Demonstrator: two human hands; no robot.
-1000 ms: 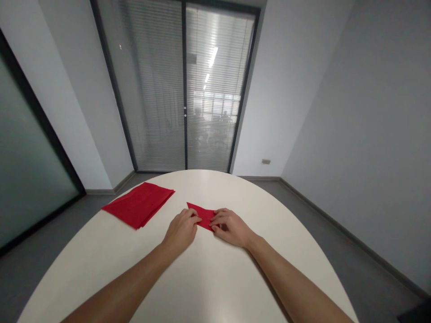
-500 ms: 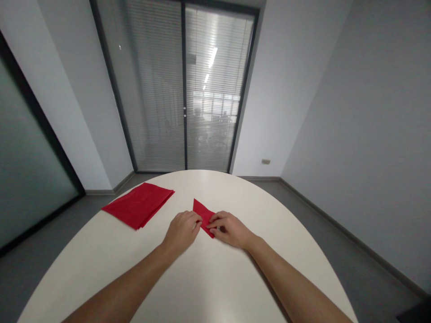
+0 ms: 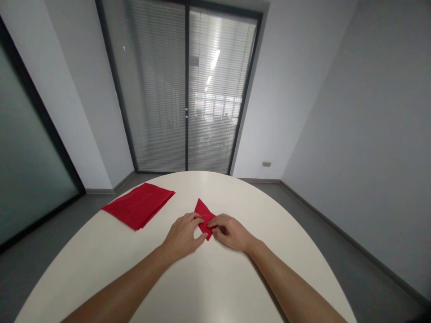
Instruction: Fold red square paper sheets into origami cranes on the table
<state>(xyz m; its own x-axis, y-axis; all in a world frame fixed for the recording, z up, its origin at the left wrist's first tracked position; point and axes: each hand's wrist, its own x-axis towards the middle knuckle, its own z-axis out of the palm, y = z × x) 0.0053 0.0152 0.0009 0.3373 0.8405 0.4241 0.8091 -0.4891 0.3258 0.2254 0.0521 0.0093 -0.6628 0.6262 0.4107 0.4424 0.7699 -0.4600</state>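
Note:
A small folded red sheet (image 3: 204, 211), of paper or cloth, lies on the white table between my two hands, one pointed corner facing away from me. My left hand (image 3: 183, 232) rests at its left side, fingertips touching the sheet and the thumb spread apart near the lower corner. On the right edge, my right hand (image 3: 232, 231) has its fingers curled in and pressed together on the sheet. The fingers partly cover the sheet, so its folds there are hidden.
A stack of larger red sheets (image 3: 139, 205) lies at the table's left edge. The round white table (image 3: 215, 278) has its curved rim on both sides. Beyond it stand a glass partition with blinds (image 3: 158, 98) and grey walls.
My left thumb and fingers have parted from a pinch on the sheet. The small sheet has turned slightly, its far corner shifting right. My right hand stays at its right edge.

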